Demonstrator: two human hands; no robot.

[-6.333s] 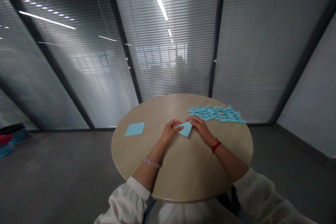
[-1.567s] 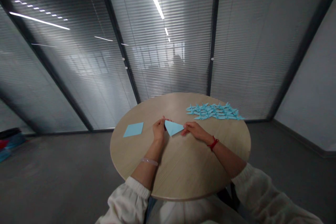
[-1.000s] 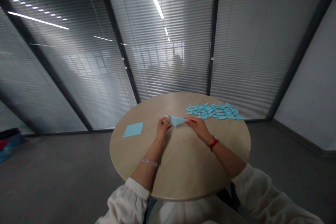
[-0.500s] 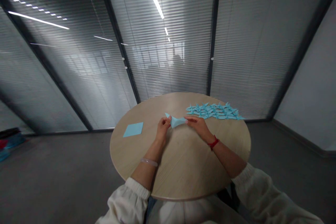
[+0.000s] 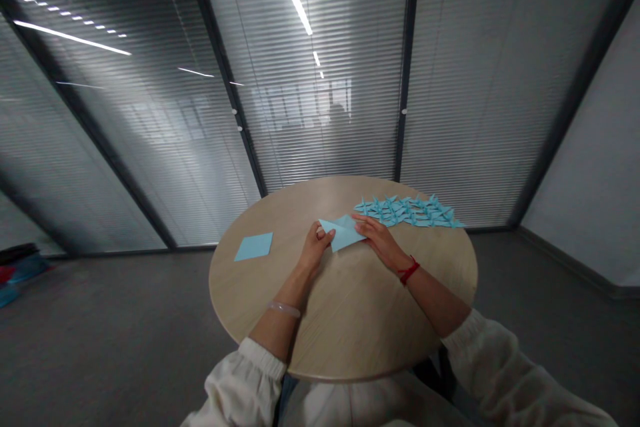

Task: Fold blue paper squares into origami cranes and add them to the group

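A partly folded sheet of light blue origami paper [image 5: 342,234] is between my two hands above the middle of the round table, its flaps spread and a point at its lower edge. My left hand [image 5: 315,244] pinches its left corner between thumb and fingers. On the right side, my right hand [image 5: 379,238] grips the paper's edge, fingers on top; its thumb is hidden. Just beyond my right hand lie rows of folded blue paper cranes [image 5: 407,211].
A flat stack or sheet of blue paper [image 5: 254,247] lies on the left of the round wooden table [image 5: 360,320]. Glass panels with blinds [image 5: 325,147] stand behind the table. Blue and red items [image 5: 25,265] sit on the floor at far left.
The blue paper has gone from a narrow, bent shape to a wider, flatter one facing me. Both hands shifted slightly, and my left thumb moved onto the paper's front.
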